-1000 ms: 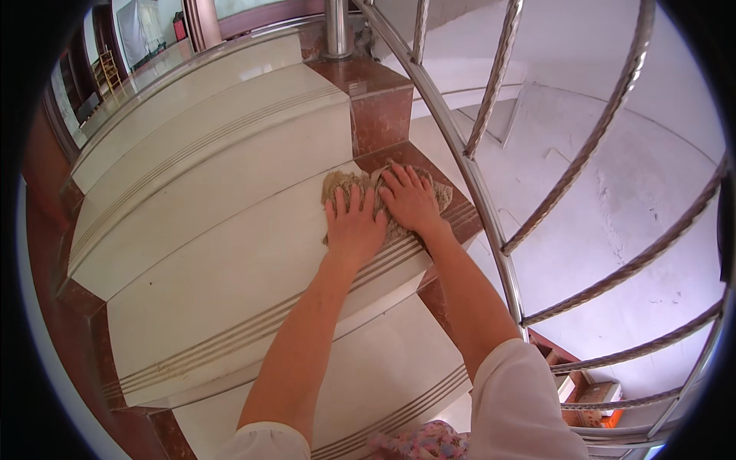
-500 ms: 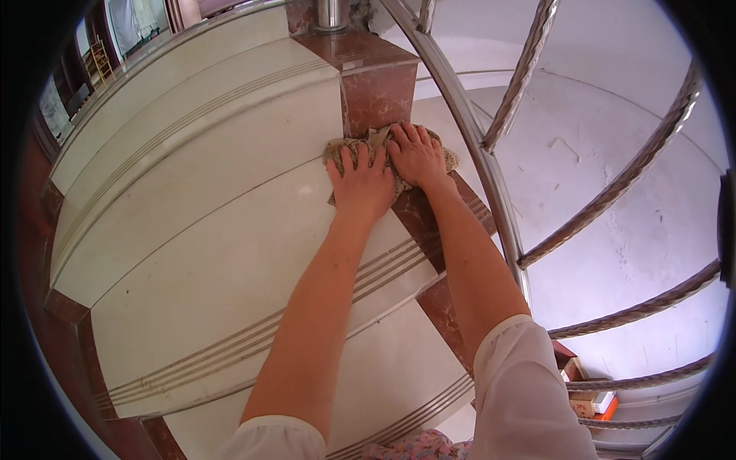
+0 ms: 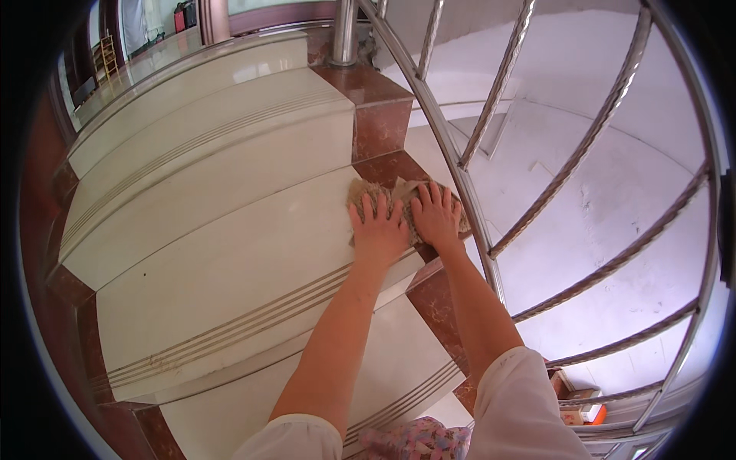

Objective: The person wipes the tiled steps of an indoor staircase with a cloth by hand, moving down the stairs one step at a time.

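Note:
A crumpled brown patterned rag (image 3: 402,192) lies on the dark red marble border at the right end of a cream stair tread (image 3: 245,253). My left hand (image 3: 379,232) presses on the rag's left part, fingers spread and lying flat. Beside it, my right hand (image 3: 438,220) rests on the right part, near the metal railing, its fingers also stretched out. Both hands are open on top of the cloth rather than wrapped round it. The rag's underside and the stone beneath it are hidden.
A curved metal handrail (image 3: 441,126) with twisted bars (image 3: 586,176) runs along the right. Higher steps (image 3: 207,146) rise ahead, with a steel post (image 3: 344,34) at the top. Boxes (image 3: 579,406) sit below, beyond the railing.
Both hands have drawn the rag back toward me along the red border, away from the riser. More of the border behind it now shows. The view has shifted too.

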Motion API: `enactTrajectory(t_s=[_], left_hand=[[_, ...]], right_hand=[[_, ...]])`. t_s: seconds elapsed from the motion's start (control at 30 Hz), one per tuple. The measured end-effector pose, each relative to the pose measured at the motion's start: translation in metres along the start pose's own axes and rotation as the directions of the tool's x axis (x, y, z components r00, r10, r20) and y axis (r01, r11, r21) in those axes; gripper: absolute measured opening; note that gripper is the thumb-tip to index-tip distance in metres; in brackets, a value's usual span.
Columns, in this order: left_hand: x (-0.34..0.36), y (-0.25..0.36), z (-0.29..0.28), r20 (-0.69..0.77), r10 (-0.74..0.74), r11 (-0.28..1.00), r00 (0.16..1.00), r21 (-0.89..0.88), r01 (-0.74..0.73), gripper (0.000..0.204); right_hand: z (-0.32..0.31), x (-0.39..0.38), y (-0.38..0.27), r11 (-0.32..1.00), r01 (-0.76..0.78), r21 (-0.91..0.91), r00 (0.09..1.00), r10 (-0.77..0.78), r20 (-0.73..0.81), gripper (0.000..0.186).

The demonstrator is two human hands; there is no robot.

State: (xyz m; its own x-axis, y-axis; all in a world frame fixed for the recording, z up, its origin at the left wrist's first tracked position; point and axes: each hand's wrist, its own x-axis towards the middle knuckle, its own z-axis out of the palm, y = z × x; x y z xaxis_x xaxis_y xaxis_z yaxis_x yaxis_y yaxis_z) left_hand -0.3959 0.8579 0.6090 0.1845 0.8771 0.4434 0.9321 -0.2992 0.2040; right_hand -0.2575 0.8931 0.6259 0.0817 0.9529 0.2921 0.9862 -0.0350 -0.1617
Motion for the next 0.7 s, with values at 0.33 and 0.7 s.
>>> enactTrajectory(t_s=[0.33,0.7], left_hand=[[-0.072,-0.022,-0.057,0.276,0.08,0.996,0.958,0.003,-0.084,0.053],[-0.117,-0.077,-0.1,0.276,0.076,0.997,0.958,-0.049,-0.065,0.056]], right_hand=[[-0.017,-0.081,-0.043,0.998,0.048,-0.047,0.997,-0.046,0.061,0.053],[0.007,-0.112,-0.099,0.945,0.321,-0.059,0.927,-0.327,-0.185,0.05]])
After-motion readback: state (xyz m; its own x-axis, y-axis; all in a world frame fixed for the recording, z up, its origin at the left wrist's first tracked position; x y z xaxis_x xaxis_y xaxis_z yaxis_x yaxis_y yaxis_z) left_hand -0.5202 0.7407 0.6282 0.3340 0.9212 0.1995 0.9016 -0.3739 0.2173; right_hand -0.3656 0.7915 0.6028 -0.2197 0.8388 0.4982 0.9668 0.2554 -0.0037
